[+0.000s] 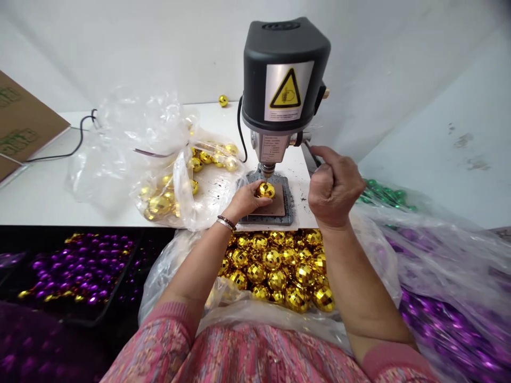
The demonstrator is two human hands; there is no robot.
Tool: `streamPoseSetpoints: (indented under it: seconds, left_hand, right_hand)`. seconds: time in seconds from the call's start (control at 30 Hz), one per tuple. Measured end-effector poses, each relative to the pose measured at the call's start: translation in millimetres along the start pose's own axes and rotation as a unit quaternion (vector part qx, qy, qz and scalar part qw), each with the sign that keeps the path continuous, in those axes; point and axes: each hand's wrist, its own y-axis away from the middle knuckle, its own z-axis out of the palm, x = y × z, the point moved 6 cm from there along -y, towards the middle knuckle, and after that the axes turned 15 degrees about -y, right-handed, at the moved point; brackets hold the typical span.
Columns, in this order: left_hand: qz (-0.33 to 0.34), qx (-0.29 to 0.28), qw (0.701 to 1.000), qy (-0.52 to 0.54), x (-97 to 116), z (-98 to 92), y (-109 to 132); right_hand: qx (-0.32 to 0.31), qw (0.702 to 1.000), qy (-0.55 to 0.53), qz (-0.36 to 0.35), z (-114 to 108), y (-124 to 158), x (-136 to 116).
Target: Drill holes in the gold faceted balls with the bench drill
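A small black bench drill press (284,69) stands on the white table (40,191). My left hand (244,200) pinches a gold faceted ball (266,190) on the drill's base plate (279,208), right under the drill bit (266,171). My right hand (334,186) is closed in a fist round the drill's feed lever (312,154) at the machine's right side.
A clear bag of gold faceted balls (279,271) lies in my lap. Another clear bag with gold balls (167,175) sits left of the drill. Purple balls (80,266) fill a dark tray at left, more purple balls (447,319) and green balls (383,194) lie in bags at right. A cardboard box (19,127) stands far left.
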Motion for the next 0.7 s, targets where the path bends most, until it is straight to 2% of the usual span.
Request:
streamPoseSetpoints:
  seconds: [0.2, 0.37, 0.43, 0.5, 0.6, 0.7]
  left_hand:
    - [-0.019, -0.010, 1.000, -0.004, -4, 3.9, -1]
    - [-0.017, -0.013, 1.000, 0.012, -5, 5.4, 1]
    - [-0.019, -0.015, 1.000, 0.017, -4, 5.4, 2]
    - [-0.012, -0.019, 0.999, 0.026, -2, 5.8, 1]
    - [0.001, -0.019, 0.999, 0.027, 2, 4.5, 3]
    - [0.013, -0.019, 0.999, 0.040, 2, -3.3, 14]
  right_hand:
    - [0.051, 0.999, -0.009, 0.010, 0, 8, 4]
    - [0.032, 0.998, -0.047, 0.000, 5, 28, 10]
    - [0.048, 0.997, -0.057, 0.018, 4, 24, 11]
    - [0.078, 0.995, -0.060, 0.033, 2, 5, 8]
    - [0.078, 0.993, -0.064, 0.067, 8, -47, 5]
    - [0.054, 0.979, -0.059, 0.188, 20, -93, 21]
